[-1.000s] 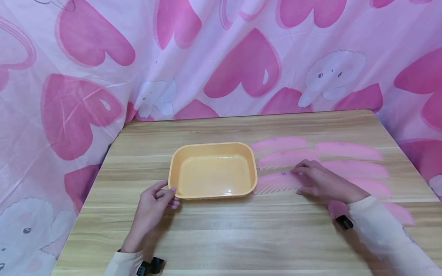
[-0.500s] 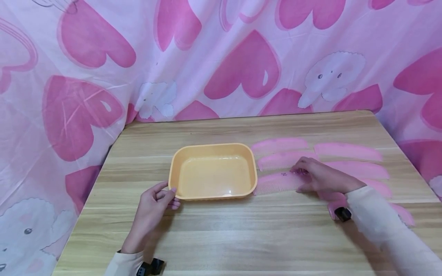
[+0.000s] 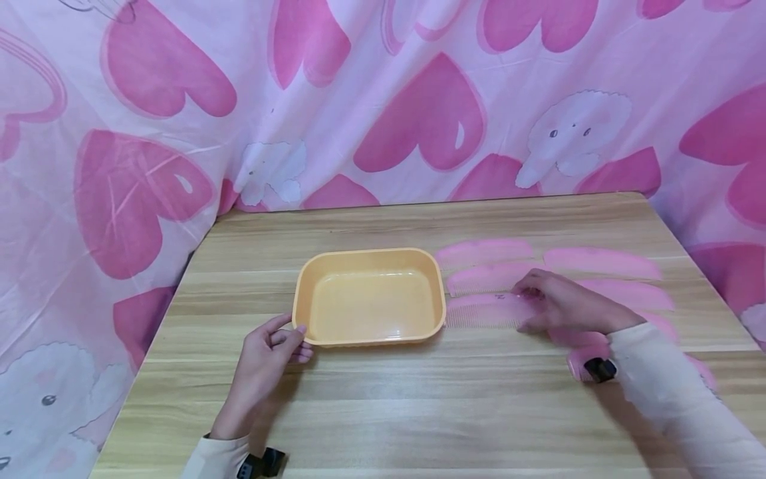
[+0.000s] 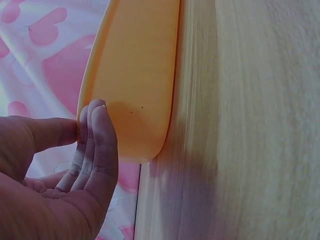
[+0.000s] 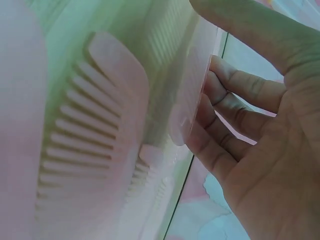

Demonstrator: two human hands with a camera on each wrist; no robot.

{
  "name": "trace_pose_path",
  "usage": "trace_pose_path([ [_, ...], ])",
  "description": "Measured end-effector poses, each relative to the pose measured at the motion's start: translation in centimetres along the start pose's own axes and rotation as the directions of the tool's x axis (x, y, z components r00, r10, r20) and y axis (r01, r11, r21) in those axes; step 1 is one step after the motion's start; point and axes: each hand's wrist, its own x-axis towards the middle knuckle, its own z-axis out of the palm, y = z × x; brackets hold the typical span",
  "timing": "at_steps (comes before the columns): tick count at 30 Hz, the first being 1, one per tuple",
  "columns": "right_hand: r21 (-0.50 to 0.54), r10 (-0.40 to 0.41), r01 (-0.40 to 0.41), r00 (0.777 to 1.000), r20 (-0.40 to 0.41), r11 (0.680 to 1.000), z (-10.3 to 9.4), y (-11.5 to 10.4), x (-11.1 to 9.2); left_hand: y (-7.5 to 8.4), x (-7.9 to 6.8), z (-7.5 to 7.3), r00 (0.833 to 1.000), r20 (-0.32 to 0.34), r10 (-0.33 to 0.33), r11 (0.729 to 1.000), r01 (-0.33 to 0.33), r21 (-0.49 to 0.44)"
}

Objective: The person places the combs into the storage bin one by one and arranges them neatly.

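Observation:
My left hand [image 3: 263, 356] pinches the near left corner of a yellow plastic basin [image 3: 370, 261] between thumb and fingers. In the left wrist view the thumb lies on the rim and the fingers [image 4: 102, 145] on the outer wall. My right hand [image 3: 559, 303] holds a pink comb [image 3: 487, 311] by its right end, with its teeth towards the person. The right wrist view has the fingers [image 5: 215, 145] along this comb's edge. Behind it lie two more pink combs [image 3: 499, 275] [image 3: 485, 249]. Several others, such as one comb [image 3: 601, 261], lie to the right, partly hidden by the right arm.
Everything lies on a wood-grain table [image 3: 419, 412]. A pink curtain [image 3: 395, 100] with hearts hangs behind and beside it. A black wrist device [image 3: 600, 369] is on the right sleeve, above a comb [image 3: 577, 364]; another device [image 3: 260, 464] is on the left.
My right hand has shifted slightly right and away from the person, and the comb it holds has moved with it and turned a little. The left hand and basin have stayed in place.

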Motion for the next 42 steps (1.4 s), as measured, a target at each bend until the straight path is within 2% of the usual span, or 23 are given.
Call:
trace_pose_path([
  [10, -0.088, -0.029, 0.021, 0.995, -0.093, 0.996, -1.9, 0.0, -1.2, -0.1, -0.1, -0.1, 1.0, 0.005, 0.007, 1.0, -0.007, -0.004],
  [20, -0.078, 0.003, -0.014, 0.99, -0.138, 0.997, -3.7, -0.9, -1.0, -0.2, -0.1, -0.1, 1.0, -0.001, 0.002, 1.0, -0.002, 0.011],
  [24, -0.09, -0.027, 0.013, 0.988, -0.152, 0.996, -4.0, -1.4, -0.3, -0.1, -0.1, 0.0, 1.0, -0.006, -0.013, 0.999, 0.013, 0.032],
  [29, -0.09, -0.023, 0.01, 0.99, -0.136, 0.996, -4.5, -2.5, 0.9, -0.1, 0.0, 0.1, 1.0, -0.013, -0.028, 0.998, 0.029, 0.064],
  [37, -0.113, -0.096, 0.082, 0.988, -0.123, 0.99, -4.6, -4.5, 3.8, -0.1, 0.0, 0.2, 1.0, -0.015, -0.024, 0.997, 0.025, 0.069],
  [42, -0.112, -0.104, 0.093, 0.99, -0.094, 0.989, -4.2, -6.0, 5.4, -0.1, 0.0, 0.1, 0.999, -0.017, -0.028, 0.997, 0.029, 0.067],
])
